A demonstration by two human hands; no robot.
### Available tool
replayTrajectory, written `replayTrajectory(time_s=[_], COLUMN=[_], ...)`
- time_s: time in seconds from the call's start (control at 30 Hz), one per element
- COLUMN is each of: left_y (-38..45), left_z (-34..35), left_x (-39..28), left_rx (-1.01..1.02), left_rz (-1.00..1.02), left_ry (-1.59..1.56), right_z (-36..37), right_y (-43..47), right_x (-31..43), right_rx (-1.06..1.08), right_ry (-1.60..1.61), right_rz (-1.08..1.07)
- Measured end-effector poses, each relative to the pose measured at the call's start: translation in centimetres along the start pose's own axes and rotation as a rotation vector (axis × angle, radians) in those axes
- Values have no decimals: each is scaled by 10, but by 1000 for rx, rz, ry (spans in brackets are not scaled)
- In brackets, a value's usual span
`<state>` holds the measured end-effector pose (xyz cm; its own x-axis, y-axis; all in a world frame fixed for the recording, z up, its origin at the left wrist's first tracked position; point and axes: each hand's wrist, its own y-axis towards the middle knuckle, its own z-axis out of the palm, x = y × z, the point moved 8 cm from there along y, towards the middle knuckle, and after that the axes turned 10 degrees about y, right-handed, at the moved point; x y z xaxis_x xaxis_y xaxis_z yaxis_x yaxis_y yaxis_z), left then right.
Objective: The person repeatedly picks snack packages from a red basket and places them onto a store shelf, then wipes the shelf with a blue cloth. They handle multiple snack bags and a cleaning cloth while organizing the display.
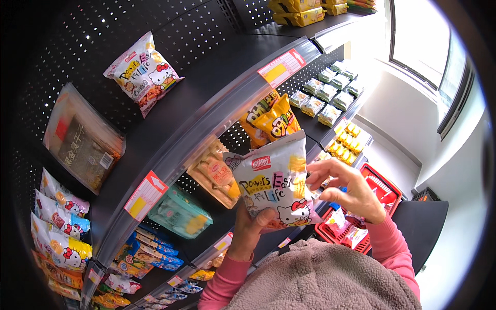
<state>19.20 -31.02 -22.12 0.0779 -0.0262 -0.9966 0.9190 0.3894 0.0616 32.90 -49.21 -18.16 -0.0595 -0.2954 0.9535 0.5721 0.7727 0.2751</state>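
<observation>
My left hand point(252, 232) grips the lower part of a white snack bag point(267, 186) with its thumb across the front. The bag carries Hello Kitty artwork and printed lettering, and is held upright at a slight tilt before the shelves. Beside the bag's right edge is my right hand point(348, 190), its fingers curved and spread with nothing held in them. Whether its fingertips touch the bag's edge cannot be made out. A similar Hello Kitty bag point(143, 73) stands alone on the upper black shelf point(205, 81).
Left on that shelf stands a clear-topped food packet point(83, 139). Yellow snack bags point(277, 120), a biscuit pack point(217, 174) and a teal pack point(182, 213) sit one shelf lower. Red shopping baskets point(381, 182) holding packets are at the right, near a black surface point(422, 228).
</observation>
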Motion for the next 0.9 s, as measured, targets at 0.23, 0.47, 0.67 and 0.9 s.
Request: replayTrajectory(time_s=[0.23,0.47,0.67,0.9], left_y=[-12,-24,-27,28], left_z=[4,13,-21,-73], left_x=[-31,-115,-234,-314], left_rx=[7,33,-96,-349], left_rz=[135,298,585,807], left_ry=[53,176,762,1003], right_z=[27,52,71,102], right_y=[5,31,88,206], right_x=[21,86,173,209], right_rx=[144,185,173,330], right_ry=[-159,-401,-315,-405], right_rz=[-150,-348,-580,-716])
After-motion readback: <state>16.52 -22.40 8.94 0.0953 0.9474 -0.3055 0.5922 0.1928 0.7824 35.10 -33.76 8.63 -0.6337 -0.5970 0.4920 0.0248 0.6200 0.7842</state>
